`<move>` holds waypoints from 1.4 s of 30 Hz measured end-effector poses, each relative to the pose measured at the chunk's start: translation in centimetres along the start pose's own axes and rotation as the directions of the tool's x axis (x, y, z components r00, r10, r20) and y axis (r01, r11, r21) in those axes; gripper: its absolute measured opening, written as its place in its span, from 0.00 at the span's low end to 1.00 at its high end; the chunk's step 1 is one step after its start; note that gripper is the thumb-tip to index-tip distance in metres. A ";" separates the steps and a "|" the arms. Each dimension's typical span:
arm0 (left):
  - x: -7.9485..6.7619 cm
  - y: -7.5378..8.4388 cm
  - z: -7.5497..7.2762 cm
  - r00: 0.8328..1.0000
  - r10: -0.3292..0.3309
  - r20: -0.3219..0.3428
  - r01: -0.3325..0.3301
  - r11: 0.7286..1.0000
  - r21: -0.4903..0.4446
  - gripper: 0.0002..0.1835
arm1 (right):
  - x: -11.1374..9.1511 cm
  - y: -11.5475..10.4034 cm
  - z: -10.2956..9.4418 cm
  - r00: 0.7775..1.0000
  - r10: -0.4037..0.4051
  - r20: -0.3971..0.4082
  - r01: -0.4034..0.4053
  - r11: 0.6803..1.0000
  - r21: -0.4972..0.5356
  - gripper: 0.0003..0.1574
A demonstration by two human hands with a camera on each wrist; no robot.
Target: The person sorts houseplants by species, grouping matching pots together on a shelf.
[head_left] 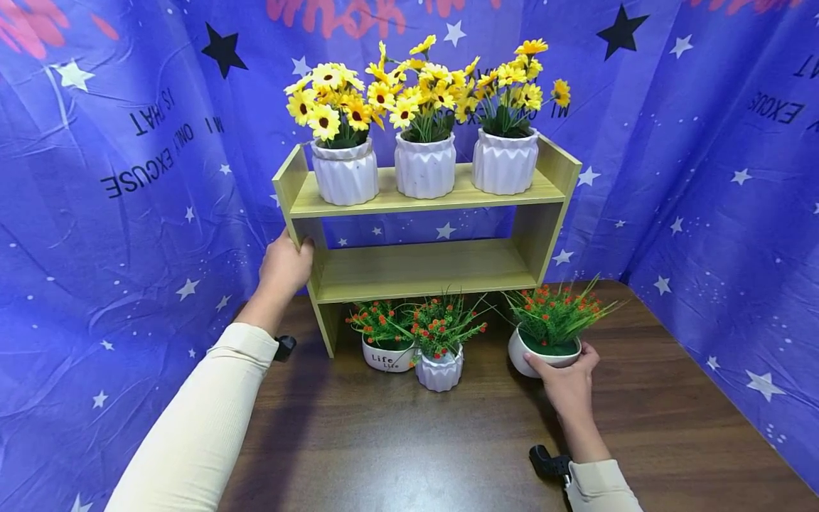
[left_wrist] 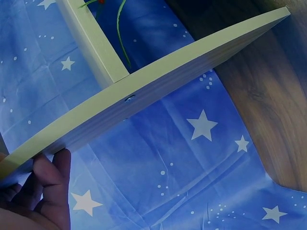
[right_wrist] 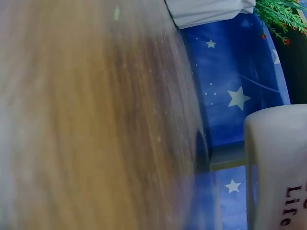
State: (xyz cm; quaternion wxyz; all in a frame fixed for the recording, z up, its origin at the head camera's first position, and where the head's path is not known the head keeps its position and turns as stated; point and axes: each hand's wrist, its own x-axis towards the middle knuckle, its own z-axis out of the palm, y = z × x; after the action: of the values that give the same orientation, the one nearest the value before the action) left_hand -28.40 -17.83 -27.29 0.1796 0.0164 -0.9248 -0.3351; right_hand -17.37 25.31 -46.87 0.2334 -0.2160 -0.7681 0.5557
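My left hand [head_left: 286, 264] grips the left side panel of a light wooden shelf [head_left: 429, 267], its thumb on the panel's inner side. In the left wrist view, curled fingers [left_wrist: 50, 187] touch the panel's outer face. At the shelf's lower right, my right hand [head_left: 569, 380] holds a white oval pot [head_left: 521, 352] of grass and small red flowers, thumb in front and fingers round its right side. The held pot hides the foot of the right panel. A white pot lettered "Life" [right_wrist: 283, 167] fills the right edge of the right wrist view, where no fingers show.
Three white pleated pots of yellow flowers [head_left: 425, 167] stand on the top board. Under the lower board, a "Life" pot [head_left: 387, 355] and a pleated pot [head_left: 439, 370], both with red flowers, stand on the brown wooden table [head_left: 409, 441]. Blue star-patterned cloth [head_left: 160, 270] surrounds the table.
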 end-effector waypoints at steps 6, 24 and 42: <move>0.0 -0.2 0.1 1.000 -0.010 0.004 0.010 1.000 -0.001 0.21 | -0.5 -0.9 -0.4 0.997 -0.043 -0.059 0.047 0.997 0.062 0.67; 0.0 -0.3 0.2 1.000 0.005 -0.005 -0.005 1.000 -0.014 0.20 | -1.6 -5.1 -1.2 0.982 -0.182 -0.057 0.190 0.951 0.244 0.60; 0.1 -0.3 0.2 1.000 0.002 -0.001 -0.002 1.000 -0.007 0.20 | -1.3 -10.4 -0.3 0.945 -0.328 -0.004 0.316 0.907 0.280 0.60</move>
State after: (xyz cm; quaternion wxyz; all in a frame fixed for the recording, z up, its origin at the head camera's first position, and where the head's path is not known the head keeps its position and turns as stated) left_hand -28.60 -17.96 -27.53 0.1803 0.0151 -0.9235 -0.3383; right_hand -16.90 21.80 -37.02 0.3330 -0.0396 -0.7130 0.6158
